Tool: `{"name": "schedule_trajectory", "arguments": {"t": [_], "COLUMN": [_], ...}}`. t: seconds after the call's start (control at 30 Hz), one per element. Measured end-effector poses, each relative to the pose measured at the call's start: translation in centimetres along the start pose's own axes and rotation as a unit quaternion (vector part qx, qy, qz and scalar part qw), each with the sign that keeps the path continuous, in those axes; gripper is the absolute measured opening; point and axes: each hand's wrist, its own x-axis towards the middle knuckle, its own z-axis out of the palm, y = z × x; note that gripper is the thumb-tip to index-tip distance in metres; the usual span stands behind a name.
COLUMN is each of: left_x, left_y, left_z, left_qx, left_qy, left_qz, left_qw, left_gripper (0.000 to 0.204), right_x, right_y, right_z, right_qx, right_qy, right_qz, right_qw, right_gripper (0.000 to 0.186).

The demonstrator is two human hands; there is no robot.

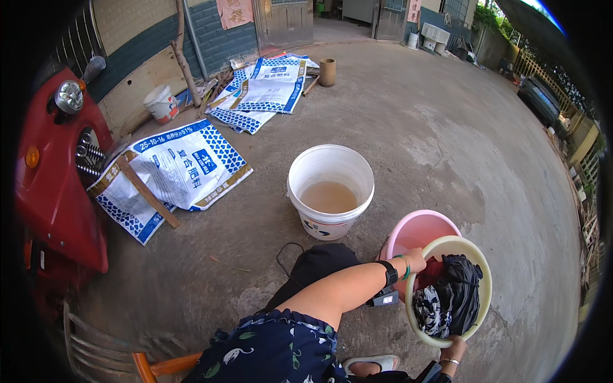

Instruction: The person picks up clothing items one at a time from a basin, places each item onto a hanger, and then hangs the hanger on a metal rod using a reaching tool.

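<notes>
left hand point(416, 260) is pinching a cream basin point(486, 287) by its far rim, right hand point(454, 350) is gripping the near side — it's sitting between them, mostly dark clothes point(464, 287) lying inside — pink basin point(418, 231) sitting past the left hand

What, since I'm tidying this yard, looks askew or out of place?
A wooden strip lies aslant across white-and-blue sacking beside the red vehicle, as if dropped there, though it may be a weight. Nothing looks clearly spilled.
</notes>
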Motion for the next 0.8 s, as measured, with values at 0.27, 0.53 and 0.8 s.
{"name": "schedule_trajectory", "arguments": {"t": [0.27,0.53,0.8], "left_x": [4.7,8.6,12.0], "left_y": [-0.3,0.0,3.1], "left_z": [0.2,1.8,0.9], "left_qx": [0.014,0.036,-0.042], "left_qy": [0.008,-0.075,-0.115], "left_qz": [0.030,0.008,-0.086], "left_qw": [0.999,0.996,0.989], "left_gripper": [0.032,0.031,0.037], "right_x": [2.2,5.1,13.3], "right_y": [-2.9,-2.1,-6.4], "right_z": [3.3,0.8,3.7], "right_qx": [-0.003,0.142,0.057], "right_qy": [-0.004,-0.114,-0.118], "right_qz": [0.011,0.209,0.215], "right_qw": [1.000,0.961,0.968], "right_gripper": [0.006,0.034,0.057]}}
